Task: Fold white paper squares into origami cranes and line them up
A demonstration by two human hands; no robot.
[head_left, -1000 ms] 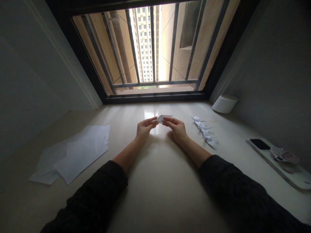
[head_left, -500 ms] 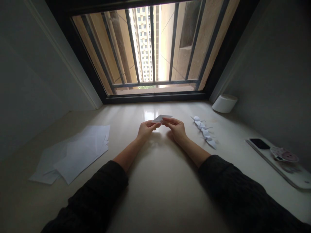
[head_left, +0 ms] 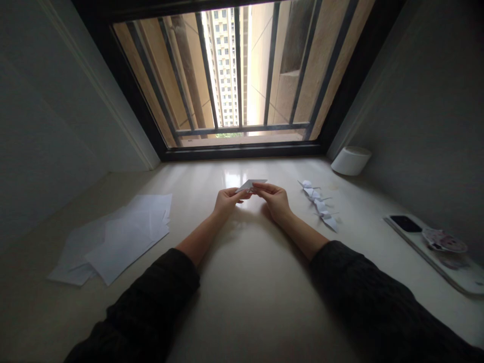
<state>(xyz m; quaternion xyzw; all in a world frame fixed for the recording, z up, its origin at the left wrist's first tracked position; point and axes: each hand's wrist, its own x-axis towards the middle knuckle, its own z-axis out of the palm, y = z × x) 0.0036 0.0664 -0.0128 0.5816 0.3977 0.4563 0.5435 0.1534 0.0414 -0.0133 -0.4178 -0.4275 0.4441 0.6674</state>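
A small piece of folded white paper [head_left: 252, 183], pointed at its ends, is held just above the sill between both hands. My left hand [head_left: 226, 201] pinches its left end with thumb and fingers. On the other side, my right hand [head_left: 275, 200] grips the right part, its fingertips close to the left ones. The paper's underside and some fingertips are hidden. To the right of my right hand lies a row of several small folded paper cranes [head_left: 319, 205]. Loose sheets of white paper [head_left: 124, 232] lie overlapping to the left of my left arm.
A white roll or cup-like cylinder [head_left: 351, 161] stands in the back right corner by the wall. Nearer on the right lies a phone [head_left: 434, 254] with a cartoon grip on its back. The barred window [head_left: 242, 150] closes off the far edge of the pale sill [head_left: 245, 302].
The folded paper and the fingers around it have shifted very slightly. Both hands stay in nearly the same place, and the view has moved a touch.
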